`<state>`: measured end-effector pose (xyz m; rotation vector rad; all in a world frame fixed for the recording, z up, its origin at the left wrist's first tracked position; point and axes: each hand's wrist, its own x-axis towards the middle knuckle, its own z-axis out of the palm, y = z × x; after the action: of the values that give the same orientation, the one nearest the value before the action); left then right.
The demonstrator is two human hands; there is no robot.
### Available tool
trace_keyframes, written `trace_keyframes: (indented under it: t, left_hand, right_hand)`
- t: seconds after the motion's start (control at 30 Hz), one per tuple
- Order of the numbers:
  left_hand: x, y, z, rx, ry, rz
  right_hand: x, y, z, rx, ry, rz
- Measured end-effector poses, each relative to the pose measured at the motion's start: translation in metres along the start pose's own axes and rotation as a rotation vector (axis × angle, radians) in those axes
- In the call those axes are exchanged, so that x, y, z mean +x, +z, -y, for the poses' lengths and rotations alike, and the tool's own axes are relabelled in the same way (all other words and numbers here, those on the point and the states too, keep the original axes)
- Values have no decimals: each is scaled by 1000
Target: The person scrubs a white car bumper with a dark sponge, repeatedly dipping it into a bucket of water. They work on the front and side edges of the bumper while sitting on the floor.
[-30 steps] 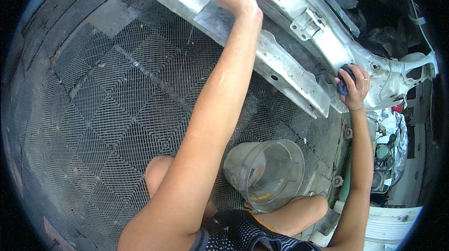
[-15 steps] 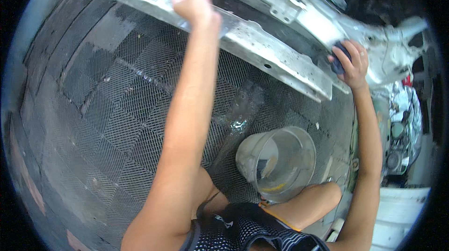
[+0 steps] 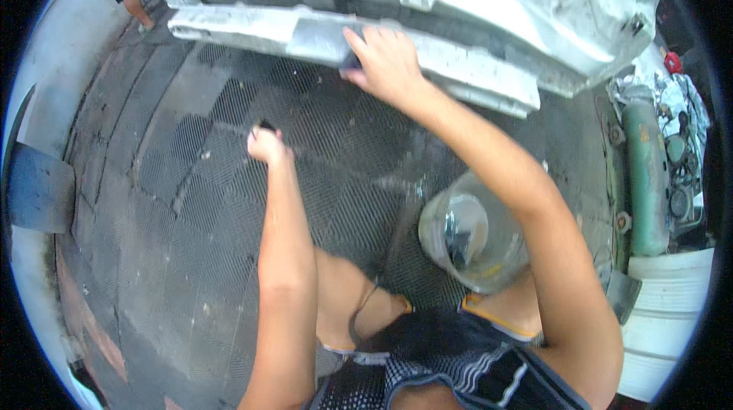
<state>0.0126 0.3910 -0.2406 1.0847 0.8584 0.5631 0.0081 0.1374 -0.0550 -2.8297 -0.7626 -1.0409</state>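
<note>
My right hand (image 3: 389, 62) presses a dark pad (image 3: 353, 59) against the white metal beam (image 3: 458, 59), beside a smooth grey patch (image 3: 309, 37) on its face. Its fingers rest over the beam's upper edge, hiding much of the pad. My left hand (image 3: 266, 144) hangs above the floor mats, apart from the beam, its fingers closed round a small dark object (image 3: 266, 126) that mostly stays hidden. Under my right forearm stands a translucent bucket (image 3: 435, 230) with water and a dark piece in it.
Behind the beam curves a white car body panel (image 3: 504, 9). To the right are a green cylinder (image 3: 645, 181), engine parts (image 3: 682, 150) and white ribbed panels (image 3: 664, 311). Ribbed dark floor mats (image 3: 206, 219) lie below. Another person's leg (image 3: 136, 9) shows far left.
My right hand has moved left from the car body panel's right end onto the beam with the pad. My left hand has come down off the beam. The view has shifted.
</note>
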Motion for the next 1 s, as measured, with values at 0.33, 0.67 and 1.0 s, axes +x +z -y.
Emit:
trace_keyframes:
  t: [0.33,0.67,1.0]
  left_hand:
    - [63,-12,25,440,680,85]
    - [18,16,37,646,539,200]
    - [-31,43,45,719,730,266]
  right_hand:
    - [8,-19,1,1,-147,-315]
    - [-161,-159,-157,-227,-148,-188]
    - [-228,-167,-206,-316,-75,139]
